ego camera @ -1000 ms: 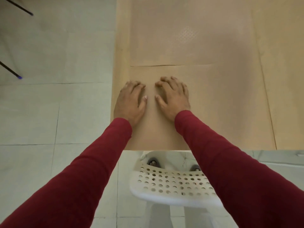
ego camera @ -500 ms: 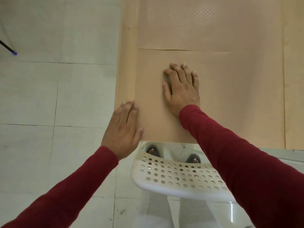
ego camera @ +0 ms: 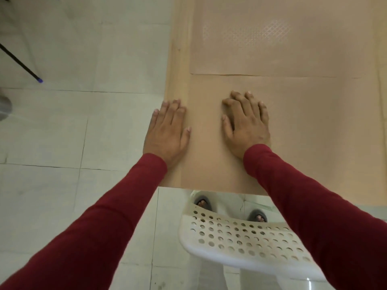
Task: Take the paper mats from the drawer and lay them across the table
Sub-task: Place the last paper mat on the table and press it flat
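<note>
A tan paper mat point(ego camera: 303, 130) lies flat on the near part of the table point(ego camera: 176, 59). Beyond it a second mat point(ego camera: 282, 38), with an embossed diamond pattern, covers the far part. My right hand point(ego camera: 246, 126) presses flat on the near mat, fingers spread. At that mat's left edge my left hand point(ego camera: 167, 130) lies flat with straight fingers, over the strip of bare table by the table's left side. A third mat edge point(ego camera: 382, 101) shows at the far right. No drawer is in view.
A white perforated chair seat point(ego camera: 240, 237) stands under the table's near edge, with two sandalled feet point(ego camera: 230, 208) beyond it. The floor point(ego camera: 83, 122) is pale tile. A thin black rod with a blue tip point(ego camera: 21, 61) slants at the far left.
My left hand left the mat's middle, dropped off the table's corner, and now lies flat at the mat's left edge. My right hand has stayed pressed on the mat.
</note>
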